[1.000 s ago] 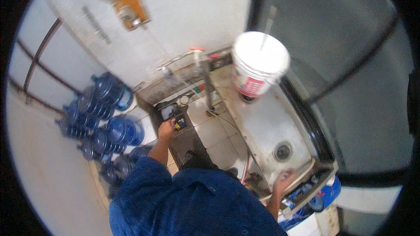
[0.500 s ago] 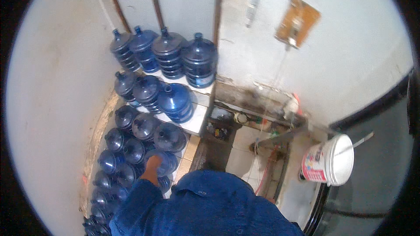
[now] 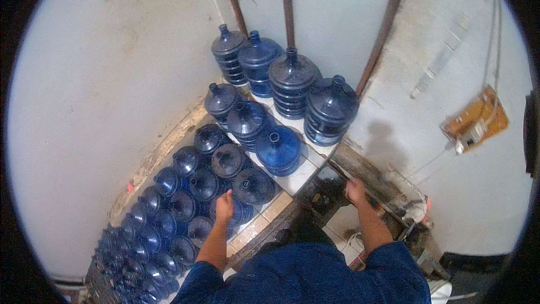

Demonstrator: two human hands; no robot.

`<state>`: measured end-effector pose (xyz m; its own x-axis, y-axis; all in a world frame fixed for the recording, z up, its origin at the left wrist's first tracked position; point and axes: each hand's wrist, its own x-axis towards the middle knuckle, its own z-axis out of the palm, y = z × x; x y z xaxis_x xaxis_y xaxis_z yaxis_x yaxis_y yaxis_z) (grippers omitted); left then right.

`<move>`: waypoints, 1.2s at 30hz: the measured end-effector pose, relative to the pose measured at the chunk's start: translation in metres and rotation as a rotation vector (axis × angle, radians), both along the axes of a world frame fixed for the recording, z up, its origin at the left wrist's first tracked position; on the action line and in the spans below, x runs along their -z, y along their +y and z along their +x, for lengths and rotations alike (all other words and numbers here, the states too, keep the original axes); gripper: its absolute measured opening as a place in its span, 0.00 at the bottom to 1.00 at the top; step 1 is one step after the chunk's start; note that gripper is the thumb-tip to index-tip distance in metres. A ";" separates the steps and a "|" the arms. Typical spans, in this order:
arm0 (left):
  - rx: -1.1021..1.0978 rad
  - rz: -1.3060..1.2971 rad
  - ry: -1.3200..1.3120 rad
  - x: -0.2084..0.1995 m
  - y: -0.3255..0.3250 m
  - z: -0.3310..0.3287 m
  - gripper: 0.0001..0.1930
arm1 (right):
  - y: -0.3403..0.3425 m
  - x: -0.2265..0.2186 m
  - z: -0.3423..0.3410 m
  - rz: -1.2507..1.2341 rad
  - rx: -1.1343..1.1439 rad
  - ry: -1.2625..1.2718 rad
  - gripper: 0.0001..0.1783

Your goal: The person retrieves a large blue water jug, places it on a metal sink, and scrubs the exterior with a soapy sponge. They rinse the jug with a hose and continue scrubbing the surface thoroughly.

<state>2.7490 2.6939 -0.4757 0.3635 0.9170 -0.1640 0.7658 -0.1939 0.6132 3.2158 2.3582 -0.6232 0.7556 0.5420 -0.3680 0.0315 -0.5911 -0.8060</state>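
My left hand (image 3: 225,205) is closed at the top of a blue water jug (image 3: 243,214), which stands at the front edge of the tiled ledge. My fingers partly hide its neck. Over the dark recess to the right of the ledge is my right hand (image 3: 355,191), its fingers curled in and nothing visible in them. Just beyond my left hand stands a dark, dusty jug (image 3: 254,186). A brighter blue jug (image 3: 278,149) sits upright on the raised white-tiled step (image 3: 301,179).
Several more jugs (image 3: 183,205) crowd the lower ledge along the left wall. Others (image 3: 292,76) line the step's back. Dark pipes (image 3: 288,5) run up the wall. At right are a wall-mounted wooden board (image 3: 478,121) with cables and a white bucket (image 3: 441,291) at the lower edge.
The view has swung left, so the jugs appear farther right. My right hand has come into sight over the recess. My left hand is still at the jug's top.
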 end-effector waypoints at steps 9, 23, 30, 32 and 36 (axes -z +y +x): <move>0.242 -0.210 -0.517 -0.094 -0.032 0.185 0.35 | 0.319 -0.239 0.180 0.312 0.153 -0.650 0.45; 0.363 -0.452 -0.571 -0.057 -0.057 0.214 0.14 | 0.190 -0.214 0.037 0.542 0.190 -0.711 0.21; 0.608 -0.648 -0.486 -0.038 -0.038 0.230 0.12 | 0.071 -0.213 -0.023 0.392 0.356 -0.644 0.28; 0.699 -0.736 -0.478 -0.027 -0.041 0.243 0.14 | 0.032 -0.230 -0.041 0.335 0.461 -0.585 0.27; 0.972 -0.928 -0.329 -0.012 -0.073 0.263 0.15 | -0.048 -0.283 -0.104 0.174 0.690 -0.663 0.23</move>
<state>3.0116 2.6206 -0.4641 0.9282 -0.1209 -0.3519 0.3560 0.0137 0.9344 3.1119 2.3104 -0.3398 0.9527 -0.0915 0.2899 0.2015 -0.5242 -0.8274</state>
